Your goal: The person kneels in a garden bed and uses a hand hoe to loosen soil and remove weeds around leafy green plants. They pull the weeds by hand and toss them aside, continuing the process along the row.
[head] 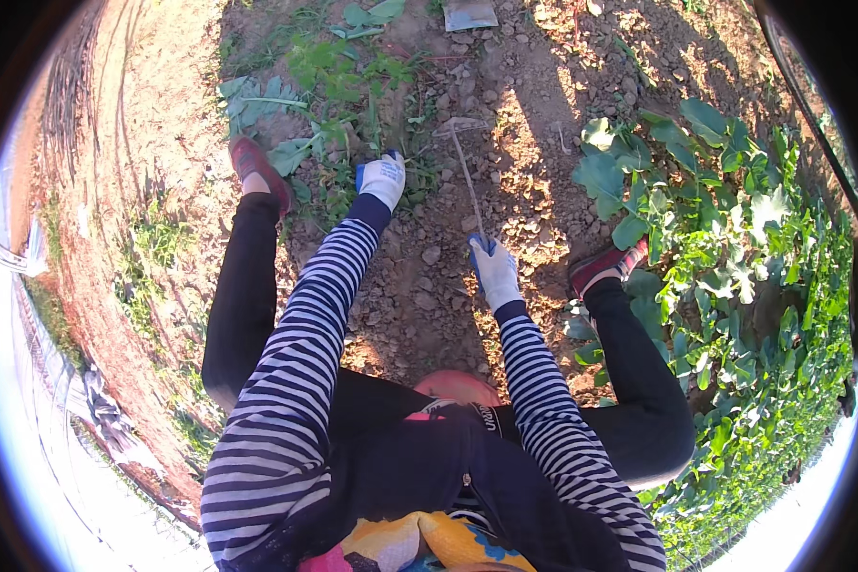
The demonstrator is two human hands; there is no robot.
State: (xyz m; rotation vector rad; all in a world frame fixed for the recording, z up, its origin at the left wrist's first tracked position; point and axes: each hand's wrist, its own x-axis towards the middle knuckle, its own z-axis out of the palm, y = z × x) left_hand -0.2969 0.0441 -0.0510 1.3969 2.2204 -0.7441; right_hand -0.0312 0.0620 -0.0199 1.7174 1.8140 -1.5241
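Note:
Both my hands wear white knit gloves with blue coated palms. My right hand (495, 272) is closed around the end of the thin handle of a small hand hoe (465, 161). The hoe's flat head rests on the crumbly brown soil (429, 286) ahead of me. To the left, my left hand (382, 179) is over a clump of green weeds (354, 68), its back turned up and its fingers curled out of sight. Whether it grips any stems, I cannot tell. Large cut leaves (261, 104) lie flat beside the weeds.
Leafy green crop plants (729, 214) grow densely along my right. A flat pale packet or sheet (470, 14) lies on the soil at the top. My red shoes (257, 168) flank the worked strip. Beneath me is a reddish round seat (457, 386). A dark hose or pole (808, 107) runs down the right rim.

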